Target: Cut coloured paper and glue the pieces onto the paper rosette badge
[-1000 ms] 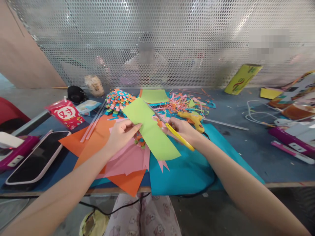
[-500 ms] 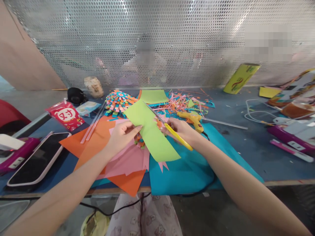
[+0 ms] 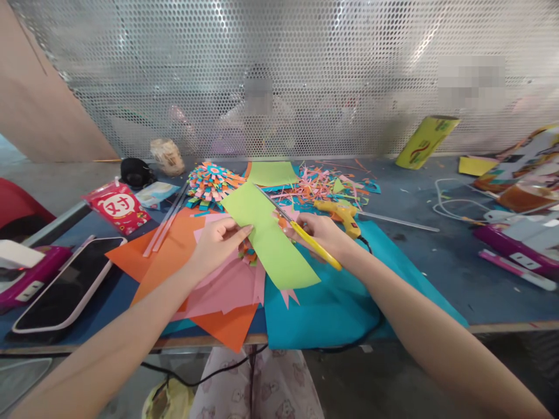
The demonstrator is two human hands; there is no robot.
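Observation:
A strip of light green paper [image 3: 279, 250] is pinched at its left edge between the thumb and fingers of my left hand [image 3: 222, 241]. My right hand [image 3: 321, 233] grips yellow-handled scissors [image 3: 317, 247], whose blades lie along the strip's upper right edge. Part of the handles is hidden by my fingers. Beneath the strip are pink paper [image 3: 222, 291], orange paper [image 3: 166, 256] and a large blue sheet [image 3: 323, 320]. Behind it sit a fringed multicoloured paper flower [image 3: 212, 180] and a pile of thin paper cuttings [image 3: 323, 183].
A yellow glue gun [image 3: 343, 215] lies right of my right hand, a clear glue stick [image 3: 397, 221] beyond it. At left are a phone [image 3: 65, 285], a red packet [image 3: 117, 206] and more glue sticks [image 3: 163, 224]. A perforated metal panel [image 3: 349, 75] rises behind the table.
Both hands, the green strip and the scissors stay in almost the same place. The whole view has shifted very slightly.

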